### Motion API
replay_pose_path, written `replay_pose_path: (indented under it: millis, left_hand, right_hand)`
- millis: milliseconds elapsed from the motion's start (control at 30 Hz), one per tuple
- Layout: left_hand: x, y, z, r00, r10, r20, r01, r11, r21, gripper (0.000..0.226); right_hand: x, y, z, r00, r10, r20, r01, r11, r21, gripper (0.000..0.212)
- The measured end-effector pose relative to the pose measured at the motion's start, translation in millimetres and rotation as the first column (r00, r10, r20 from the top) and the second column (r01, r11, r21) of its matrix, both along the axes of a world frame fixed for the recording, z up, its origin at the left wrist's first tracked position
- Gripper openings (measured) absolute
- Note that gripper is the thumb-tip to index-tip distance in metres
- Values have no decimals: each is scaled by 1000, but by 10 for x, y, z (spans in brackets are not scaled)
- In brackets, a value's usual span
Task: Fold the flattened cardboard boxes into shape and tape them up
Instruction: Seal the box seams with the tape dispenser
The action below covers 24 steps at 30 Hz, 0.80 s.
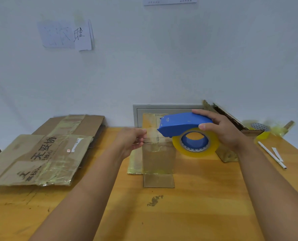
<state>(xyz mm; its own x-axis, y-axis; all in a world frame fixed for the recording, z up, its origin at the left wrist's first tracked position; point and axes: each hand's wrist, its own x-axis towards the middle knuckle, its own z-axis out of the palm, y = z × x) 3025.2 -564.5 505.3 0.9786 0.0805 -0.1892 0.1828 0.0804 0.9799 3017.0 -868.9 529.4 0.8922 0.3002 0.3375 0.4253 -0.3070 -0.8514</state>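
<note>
At frame centre, the right hand (226, 131) grips a blue plastic tape dispenser (183, 124) with glossy yellowish roll; the blurred left hand (130, 141) pinches its clear tape (152, 134) above creased flat cardboard (157, 159).

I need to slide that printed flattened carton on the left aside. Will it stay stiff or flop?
The printed flattened carton would probably sag some: its creased panels overhang the table edge. Its glossy old tape may slip under fingers. It looks light.

My left hand (132, 140) is motion-blurred — I can't tell its fingers from the clear tape strip (152, 136). The paper sheet (170, 0) up top is cut off by the edge.
</note>
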Motion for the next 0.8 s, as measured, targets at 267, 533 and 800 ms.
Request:
replay_pose_path:
  millis: [267, 533, 800]
  left_hand:
    - [-74, 170, -92, 999, 29, 29, -28, 999, -25, 8]
    - [-92, 170, -114, 999, 27, 25, -25, 998, -58, 13]
    - [-113, 433, -240, 999, 9, 38, -7, 998, -60, 6]
  right_hand:
    - [63, 186, 105, 999, 34, -13, -35, 997, -63, 53]
    - [59, 164, 77, 999, 40, -27, -41, 997, -57, 56]
    - [61, 6, -123, 998, -16, -61, 14, 999, -35, 56]
